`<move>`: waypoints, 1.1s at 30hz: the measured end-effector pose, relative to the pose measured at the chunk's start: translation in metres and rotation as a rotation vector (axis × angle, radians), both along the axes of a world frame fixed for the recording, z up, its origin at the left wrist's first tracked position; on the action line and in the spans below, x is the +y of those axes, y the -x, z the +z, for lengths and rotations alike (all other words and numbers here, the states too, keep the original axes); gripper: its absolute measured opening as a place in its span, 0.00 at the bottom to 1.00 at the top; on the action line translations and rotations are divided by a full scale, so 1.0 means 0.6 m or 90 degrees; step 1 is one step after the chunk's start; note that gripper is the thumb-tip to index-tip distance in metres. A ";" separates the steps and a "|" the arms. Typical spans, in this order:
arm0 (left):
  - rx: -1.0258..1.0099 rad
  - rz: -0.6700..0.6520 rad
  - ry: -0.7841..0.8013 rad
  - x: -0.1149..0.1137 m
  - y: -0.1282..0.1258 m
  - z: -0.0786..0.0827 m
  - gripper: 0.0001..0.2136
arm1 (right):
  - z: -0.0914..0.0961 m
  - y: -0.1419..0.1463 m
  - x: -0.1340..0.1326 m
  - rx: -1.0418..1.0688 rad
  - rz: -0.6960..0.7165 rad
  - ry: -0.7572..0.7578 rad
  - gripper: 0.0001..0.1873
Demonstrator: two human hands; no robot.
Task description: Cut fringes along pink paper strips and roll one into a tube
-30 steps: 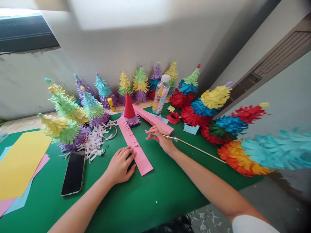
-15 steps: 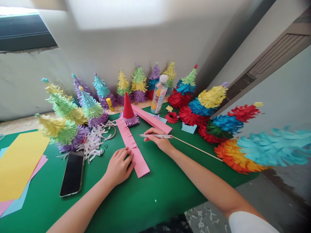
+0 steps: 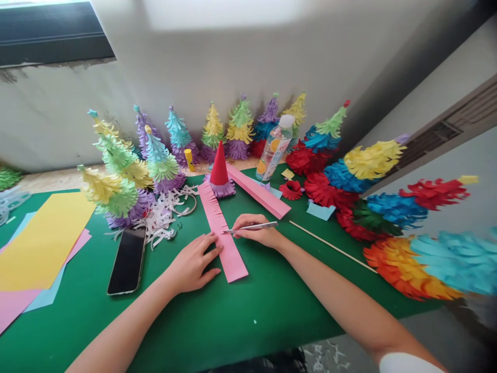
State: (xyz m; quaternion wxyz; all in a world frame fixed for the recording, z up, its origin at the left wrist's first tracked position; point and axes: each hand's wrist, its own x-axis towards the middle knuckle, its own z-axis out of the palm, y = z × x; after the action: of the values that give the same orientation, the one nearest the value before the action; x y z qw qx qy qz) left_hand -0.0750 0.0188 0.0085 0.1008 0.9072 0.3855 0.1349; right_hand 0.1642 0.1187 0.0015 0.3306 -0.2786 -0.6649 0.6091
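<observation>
My left hand (image 3: 193, 263) lies flat with fingers spread on the near end of a pink paper strip (image 3: 223, 233) that has a fringed left edge. My right hand (image 3: 256, 232) grips a thin silver blade-like tool (image 3: 252, 226) whose tip touches the strip near its right edge. The strip runs away from me on a green mat (image 3: 233, 316) toward a red paper cone (image 3: 219, 167) with a purple fringe at its base. A second pink strip (image 3: 259, 191) lies angled to the right of the cone.
Many fringed paper trees stand along the wall (image 3: 240, 127) and at right (image 3: 373, 160). A black phone (image 3: 129, 261), white paper scraps (image 3: 163, 217), yellow paper sheets (image 3: 42, 241), a drink bottle (image 3: 275, 147), a glue stick (image 3: 189, 159) and a thin wooden stick (image 3: 330, 246) lie around.
My right hand has come toward me and left, bringing the tool's tip down onto the pink strip. My left hand stays on the strip. The camera view has shifted.
</observation>
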 end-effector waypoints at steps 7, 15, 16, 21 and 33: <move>-0.014 -0.029 0.004 0.010 0.004 0.002 0.21 | 0.001 0.003 0.001 0.025 0.014 0.013 0.09; -0.021 -0.028 0.001 0.012 0.004 -0.001 0.20 | 0.006 0.016 0.003 -0.118 -0.018 -0.030 0.12; -0.024 -0.028 0.002 0.012 0.005 -0.002 0.20 | 0.007 0.016 0.004 -0.137 -0.022 -0.046 0.13; -0.027 -0.025 0.008 0.012 0.005 -0.001 0.20 | 0.009 0.014 0.009 -0.164 -0.002 -0.076 0.13; -0.008 -0.020 0.011 0.011 0.003 0.001 0.20 | 0.006 0.013 0.011 -0.165 0.013 -0.101 0.11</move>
State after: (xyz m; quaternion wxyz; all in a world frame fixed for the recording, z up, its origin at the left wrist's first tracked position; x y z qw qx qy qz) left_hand -0.0767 0.0254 0.0090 0.1127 0.9113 0.3720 0.1355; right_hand 0.1566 0.1254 0.0053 0.2567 -0.3209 -0.7511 0.5167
